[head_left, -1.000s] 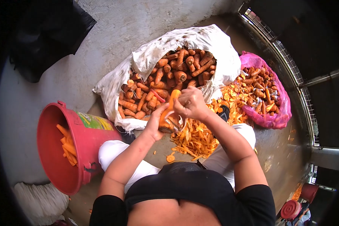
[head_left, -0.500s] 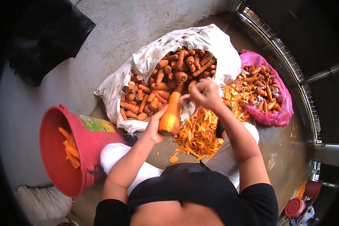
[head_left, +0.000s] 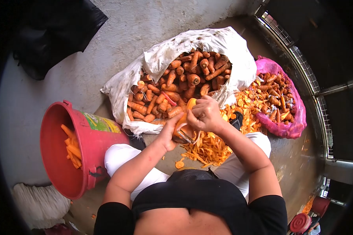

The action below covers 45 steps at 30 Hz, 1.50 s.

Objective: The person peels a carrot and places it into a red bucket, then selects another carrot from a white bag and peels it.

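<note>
My left hand (head_left: 170, 131) is wrapped around a thick carrot (head_left: 191, 103), held tilted above my lap. Bright orange shows on the carrot's upper part; its lower end looks darker, with a pale strip along it. My right hand (head_left: 204, 113) is closed in a fist against the carrot's side, around what looks like a peeler, mostly hidden by the fingers. Just beyond both hands, a white sack (head_left: 239, 53) lies open, full of unpeeled carrots (head_left: 172, 84). A heap of orange peelings (head_left: 208, 150) lies on the floor below my hands.
At left, a red bucket (head_left: 102, 143) lies tipped toward me with peeled carrots (head_left: 71, 147) inside. A pink bag (head_left: 300, 117) of carrot pieces stands at right. Black plastic (head_left: 55, 35) hangs by the wall, and a whitish sack (head_left: 41, 205) lies at lower left.
My right hand has come down and closer to the left, onto the carrot. The carrot has turned, showing a darker side at its lower end. The view has shifted slightly.
</note>
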{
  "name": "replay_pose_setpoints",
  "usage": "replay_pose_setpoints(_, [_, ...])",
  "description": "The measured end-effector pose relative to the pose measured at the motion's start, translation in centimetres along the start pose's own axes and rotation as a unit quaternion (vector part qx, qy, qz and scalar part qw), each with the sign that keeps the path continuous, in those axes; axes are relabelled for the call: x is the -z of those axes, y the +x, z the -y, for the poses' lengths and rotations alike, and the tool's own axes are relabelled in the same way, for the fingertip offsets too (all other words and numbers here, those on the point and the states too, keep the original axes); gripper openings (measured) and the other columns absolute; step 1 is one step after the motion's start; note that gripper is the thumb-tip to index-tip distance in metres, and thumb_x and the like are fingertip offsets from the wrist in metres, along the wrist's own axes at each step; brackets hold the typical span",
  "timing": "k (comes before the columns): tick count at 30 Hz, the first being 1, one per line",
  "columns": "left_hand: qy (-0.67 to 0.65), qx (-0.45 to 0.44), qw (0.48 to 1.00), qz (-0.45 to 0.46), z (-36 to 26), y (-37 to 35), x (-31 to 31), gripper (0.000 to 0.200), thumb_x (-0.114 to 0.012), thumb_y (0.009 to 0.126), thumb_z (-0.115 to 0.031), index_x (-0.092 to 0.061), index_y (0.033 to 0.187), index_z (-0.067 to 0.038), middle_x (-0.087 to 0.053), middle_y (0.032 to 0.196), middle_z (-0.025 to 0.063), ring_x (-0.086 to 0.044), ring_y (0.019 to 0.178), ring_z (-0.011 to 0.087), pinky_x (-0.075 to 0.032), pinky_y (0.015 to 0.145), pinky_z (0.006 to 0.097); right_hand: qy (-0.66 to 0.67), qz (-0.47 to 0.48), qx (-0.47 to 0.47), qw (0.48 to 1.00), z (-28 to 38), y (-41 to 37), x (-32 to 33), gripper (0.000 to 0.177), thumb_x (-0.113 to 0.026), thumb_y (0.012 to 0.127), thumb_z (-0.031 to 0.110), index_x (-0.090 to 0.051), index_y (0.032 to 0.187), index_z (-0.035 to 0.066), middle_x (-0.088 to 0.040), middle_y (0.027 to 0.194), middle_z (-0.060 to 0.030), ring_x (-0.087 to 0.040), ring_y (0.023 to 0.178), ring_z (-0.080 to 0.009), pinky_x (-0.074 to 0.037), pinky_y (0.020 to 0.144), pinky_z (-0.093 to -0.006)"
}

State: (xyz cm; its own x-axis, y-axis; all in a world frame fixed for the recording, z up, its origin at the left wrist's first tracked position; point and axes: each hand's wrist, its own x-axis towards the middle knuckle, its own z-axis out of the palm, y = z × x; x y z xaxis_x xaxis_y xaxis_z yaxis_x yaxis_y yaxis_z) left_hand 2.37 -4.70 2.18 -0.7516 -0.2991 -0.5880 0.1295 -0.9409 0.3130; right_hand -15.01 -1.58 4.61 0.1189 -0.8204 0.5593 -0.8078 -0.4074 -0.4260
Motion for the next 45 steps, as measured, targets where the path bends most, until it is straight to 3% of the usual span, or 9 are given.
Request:
replay_pose_setpoints(8, [0.084, 0.039, 0.992, 0.086, -0.1, -2.7, 0.0, 0.051, -0.047, 0.095, -0.043, -0.046, 0.126, -0.003, -0.063, 0.097, 0.0156, -0.067, 0.078, 0.0260, -0.057, 0.062, 0.0394, -0.347, -0.009, -0.260, 0.901, -11.1, -0.9, 3.6, 0.043, -0.054, 0.088, 0.030, -0.066, 0.050, 0.012, -0.051, 0.041, -0.0030, -0.049, 0.038, -0.0129, -0.047, 0.065, -0.0344])
replay_pose_setpoints(12, [0.016, 0.000, 0.995, 0.102, -0.5, -1.8, 1.0, 0.049, -0.045, 0.096, -0.041, -0.046, 0.126, -0.002, -0.062, 0.102, 0.0180, -0.065, 0.085, 0.0293, -0.056, 0.070, 0.0419, -0.141, -0.026, -0.332, 0.932, -6.4, 1.4, 4.6, 0.046, -0.051, 0.090, 0.029, -0.064, 0.049, 0.013, -0.054, 0.042, -0.0018, -0.050, 0.038, -0.0127, -0.043, 0.046, -0.0304])
replay_pose_setpoints(13, [-0.004, -0.001, 0.997, 0.078, -0.5, -1.4, 1.1, 0.049, -0.044, 0.096, -0.042, -0.045, 0.126, -0.002, -0.061, 0.102, 0.0179, -0.065, 0.086, 0.0297, -0.056, 0.072, 0.0423, -0.078, -0.017, -0.314, 0.946, -5.8, 1.2, 4.3, 0.044, -0.051, 0.091, 0.026, -0.064, 0.051, 0.014, -0.052, 0.040, 0.0005, -0.045, 0.036, -0.0092, -0.035, 0.037, -0.0281])
replay_pose_setpoints(20, [-0.036, -0.040, 0.997, 0.055, -0.2, 0.2, 2.4, 0.040, -0.043, 0.097, -0.040, -0.053, 0.122, -0.010, -0.064, 0.103, 0.0079, -0.065, 0.089, 0.0209, -0.055, 0.077, 0.0401, 0.027, 0.035, -0.055, 0.997, 0.0, 0.5, 0.9, 0.034, -0.060, 0.079, 0.019, -0.054, 0.047, 0.012, -0.047, 0.043, -0.0017, -0.041, 0.043, -0.0186, -0.034, 0.052, -0.0343])
replay_pose_setpoints(33, [-0.024, -0.038, 0.997, 0.057, 0.1, 0.1, 1.8, 0.040, -0.050, 0.095, -0.035, -0.050, 0.123, -0.007, -0.061, 0.105, 0.0067, -0.064, 0.089, 0.0179, -0.055, 0.075, 0.0328, 0.060, 0.036, 0.007, 0.998, 1.1, 0.5, -0.3, 0.033, -0.062, 0.078, 0.016, -0.053, 0.046, 0.012, -0.050, 0.045, -0.0009, -0.046, 0.045, -0.0202, -0.035, 0.052, -0.0335])
replay_pose_setpoints(38, [0.054, -0.032, 0.997, 0.045, -0.1, -2.3, 0.4, 0.042, -0.049, 0.095, -0.034, -0.049, 0.124, -0.003, -0.062, 0.103, 0.0121, -0.065, 0.088, 0.0216, -0.055, 0.073, 0.0342, -0.068, -0.026, -0.151, 0.986, -4.8, 1.2, 1.6, 0.040, -0.057, 0.083, 0.021, -0.054, 0.043, 0.015, -0.051, 0.042, 0.0000, -0.044, 0.040, -0.0128, -0.042, 0.060, -0.0335])
replay_pose_setpoints(40, [0.083, -0.022, 0.991, 0.098, 0.5, -1.9, 1.7, 0.043, -0.048, 0.096, -0.034, -0.049, 0.124, -0.002, -0.062, 0.101, 0.0146, -0.065, 0.086, 0.0225, -0.055, 0.071, 0.0342, -0.287, -0.016, -0.127, 0.949, -8.7, 0.3, 1.8, 0.042, -0.055, 0.084, 0.027, -0.055, 0.044, 0.015, -0.051, 0.042, -0.0018, -0.047, 0.041, -0.0128, -0.044, 0.063, -0.0350])
replay_pose_setpoints(42, [0.074, 0.005, 0.987, 0.141, -0.3, -3.2, 0.7, 0.046, -0.046, 0.096, -0.037, -0.047, 0.125, -0.001, -0.062, 0.099, 0.0175, -0.065, 0.085, 0.0242, -0.056, 0.071, 0.0355, -0.358, 0.035, -0.299, 0.884, -9.8, 0.4, 2.6, 0.044, -0.053, 0.085, 0.033, -0.060, 0.047, 0.014, -0.055, 0.044, -0.0031, -0.050, 0.040, -0.0164, -0.045, 0.065, -0.0354])
replay_pose_setpoints(45, [0.040, -0.015, 0.991, 0.124, -0.6, -3.1, 1.0, 0.050, -0.043, 0.097, -0.040, -0.045, 0.127, -0.001, -0.061, 0.101, 0.0192, -0.065, 0.087, 0.0272, -0.056, 0.074, 0.0391, -0.235, -0.040, -0.332, 0.913, -7.8, 1.4, 4.3, 0.048, -0.050, 0.089, 0.038, -0.066, 0.052, 0.010, -0.057, 0.044, -0.0031, -0.051, 0.037, -0.0146, -0.043, 0.052, -0.0314])
